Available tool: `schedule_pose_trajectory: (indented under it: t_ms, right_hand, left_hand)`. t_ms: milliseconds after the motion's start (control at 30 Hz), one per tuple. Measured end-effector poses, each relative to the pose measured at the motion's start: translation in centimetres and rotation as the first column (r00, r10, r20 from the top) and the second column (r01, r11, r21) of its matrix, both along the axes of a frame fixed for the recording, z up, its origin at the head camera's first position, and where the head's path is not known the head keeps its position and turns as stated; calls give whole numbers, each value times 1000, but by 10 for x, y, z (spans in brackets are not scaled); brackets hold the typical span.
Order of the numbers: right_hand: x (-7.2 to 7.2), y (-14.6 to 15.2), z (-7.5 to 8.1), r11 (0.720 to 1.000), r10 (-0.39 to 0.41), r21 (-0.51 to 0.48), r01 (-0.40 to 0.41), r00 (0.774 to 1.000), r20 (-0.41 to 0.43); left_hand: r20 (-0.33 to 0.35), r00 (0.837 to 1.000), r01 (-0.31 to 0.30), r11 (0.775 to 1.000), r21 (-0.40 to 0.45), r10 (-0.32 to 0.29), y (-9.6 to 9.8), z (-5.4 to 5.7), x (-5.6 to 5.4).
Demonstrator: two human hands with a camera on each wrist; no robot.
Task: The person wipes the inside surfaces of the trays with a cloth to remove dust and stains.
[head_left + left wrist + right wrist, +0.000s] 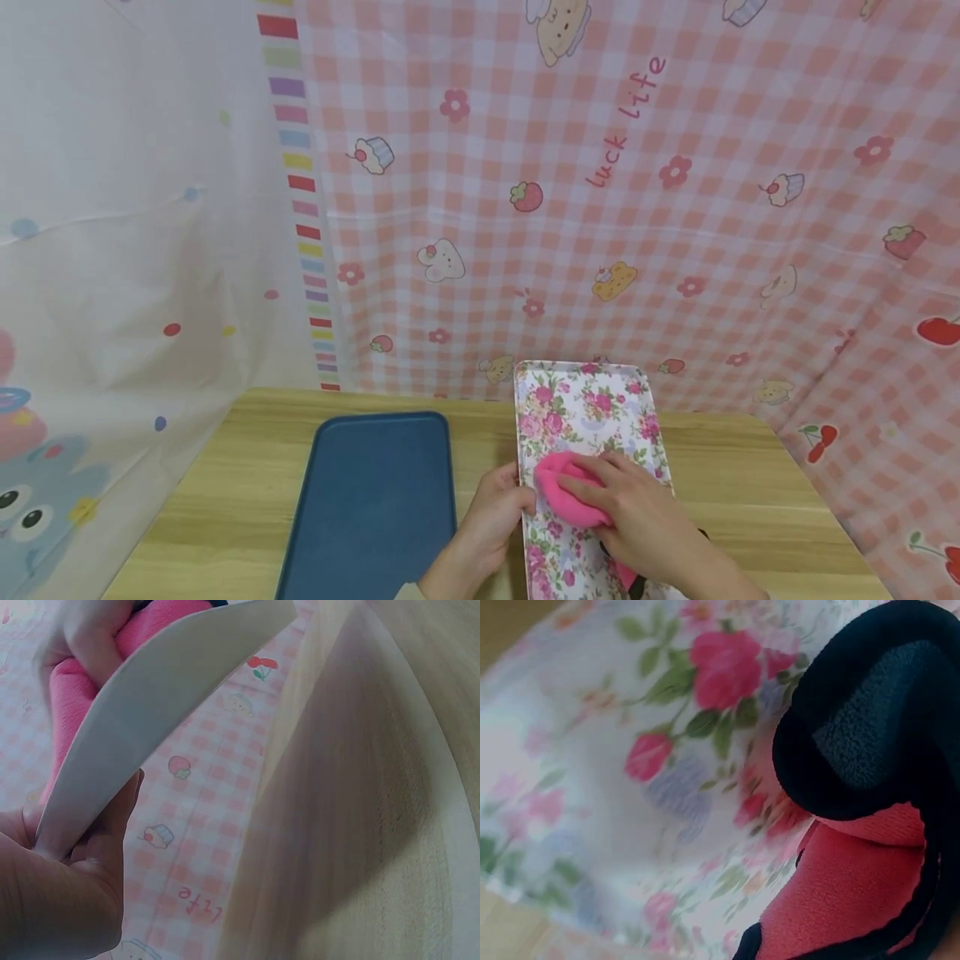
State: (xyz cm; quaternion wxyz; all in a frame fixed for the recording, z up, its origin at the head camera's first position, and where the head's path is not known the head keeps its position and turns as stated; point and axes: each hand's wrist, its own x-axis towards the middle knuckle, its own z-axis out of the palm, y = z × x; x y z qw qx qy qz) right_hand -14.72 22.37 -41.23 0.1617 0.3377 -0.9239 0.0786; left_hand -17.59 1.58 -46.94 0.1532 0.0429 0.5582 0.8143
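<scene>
A white tray printed with pink roses (pixel 592 417) is held tilted up off the table. My left hand (pixel 487 521) grips its left edge, thumb on the printed face. In the left wrist view the tray's pale rim (pixel 142 712) runs up out of that hand's grasp. Against the printed face, my right hand (pixel 645 512) holds a bunched pink cloth (pixel 558 492). The right wrist view shows the cloth (pixel 847 892) with black edging and a dark grey folded part, lying over the flowers; the right fingers are mostly hidden there.
A dark blue rectangular tray (pixel 375 500) lies on the wooden table (pixel 217 492), left of my left hand. Behind the table hangs a pink checked curtain (pixel 480 242) with cartoon prints, and a white printed sheet (pixel 150 250) hangs at the left.
</scene>
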Motion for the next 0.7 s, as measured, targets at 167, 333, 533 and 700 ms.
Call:
schedule_pose_trajectory:
  t_ms: [167, 333, 533, 700]
  right_hand:
    - [2, 14, 0, 999, -48, 26, 47, 998, 49]
    - [4, 29, -1, 997, -78, 32, 77, 996, 49]
    - [7, 47, -4, 992, -125, 24, 125, 992, 26]
    - [7, 56, -6, 982, -189, -9, 189, 981, 40]
  left_hand:
    - [-1, 1000, -16, 1000, 9, 16, 1, 0, 0]
    - [6, 1000, -16, 1000, 13, 16, 1, 0, 1]
    - [3, 1000, -9, 1000, 16, 9, 1, 0, 1]
    - [11, 1000, -9, 1000, 13, 9, 1, 0, 0]
